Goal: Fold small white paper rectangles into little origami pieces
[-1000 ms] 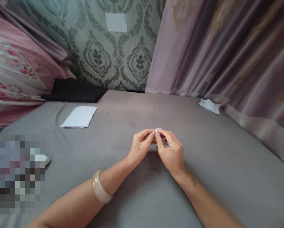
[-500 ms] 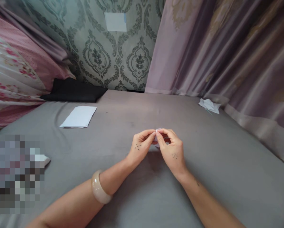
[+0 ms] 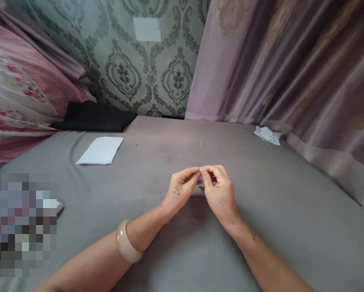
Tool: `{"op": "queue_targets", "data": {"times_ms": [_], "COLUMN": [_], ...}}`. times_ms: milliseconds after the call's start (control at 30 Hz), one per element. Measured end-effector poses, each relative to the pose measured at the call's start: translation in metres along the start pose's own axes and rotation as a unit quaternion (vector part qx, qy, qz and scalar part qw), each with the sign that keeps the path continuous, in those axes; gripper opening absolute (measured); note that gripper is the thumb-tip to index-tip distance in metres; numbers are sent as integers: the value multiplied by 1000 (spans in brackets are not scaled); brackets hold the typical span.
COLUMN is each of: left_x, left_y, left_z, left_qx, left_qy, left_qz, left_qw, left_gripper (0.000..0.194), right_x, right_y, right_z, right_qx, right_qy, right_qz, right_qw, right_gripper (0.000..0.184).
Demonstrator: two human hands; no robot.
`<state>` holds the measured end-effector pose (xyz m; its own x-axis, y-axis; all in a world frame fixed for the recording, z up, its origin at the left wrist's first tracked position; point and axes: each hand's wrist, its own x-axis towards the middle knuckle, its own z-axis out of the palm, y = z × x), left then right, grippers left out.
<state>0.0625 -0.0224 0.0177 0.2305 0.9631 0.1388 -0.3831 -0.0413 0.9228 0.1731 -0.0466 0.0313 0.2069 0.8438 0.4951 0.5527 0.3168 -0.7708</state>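
Both of my hands meet over the middle of the grey sheet-covered surface (image 3: 157,162). Between their fingertips is a small piece of white paper (image 3: 201,178), mostly covered by the fingers, so its shape cannot be made out. My left hand (image 3: 182,186) pinches the paper's left side with thumb and forefinger. On the other side, my right hand (image 3: 220,188) grips it between thumb and bent fingers. A pale bangle (image 3: 127,242) circles my left wrist.
Left of centre lies a stack of white paper (image 3: 101,151); behind it is a folded black cloth (image 3: 93,117). Crumpled white paper (image 3: 267,135) sits far right, by the purple curtain (image 3: 261,61). A blurred-out patch (image 3: 17,223) covers the left front. Patterned wallpaper (image 3: 121,61) stands behind.
My fingers have shifted slightly on the paper; its lower edge shows less below them now. Both hands stay together in about the same place.
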Motion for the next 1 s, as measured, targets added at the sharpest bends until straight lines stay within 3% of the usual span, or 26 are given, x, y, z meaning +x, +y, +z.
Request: {"op": "queue_targets", "data": {"times_ms": [467,667,1000], "left_x": [1,5,4], "left_y": [0,4,4], "left_z": [-2,-9,-8], "left_qx": [20,92,116], "left_qy": [5,10,16], "left_qz": [-14,48,58], "left_qw": [1000,995,991], "left_gripper": [21,13,12], "right_x": [5,4,3], "right_y": [4,3,-2], "right_z": [-8,-7,-10], "right_qx": [-28,3,-49], "right_qy": [-28,-56,-76], "right_qz": [-2,1,18], "right_qw": [999,998,996], "right_gripper": [20,16,15]}}
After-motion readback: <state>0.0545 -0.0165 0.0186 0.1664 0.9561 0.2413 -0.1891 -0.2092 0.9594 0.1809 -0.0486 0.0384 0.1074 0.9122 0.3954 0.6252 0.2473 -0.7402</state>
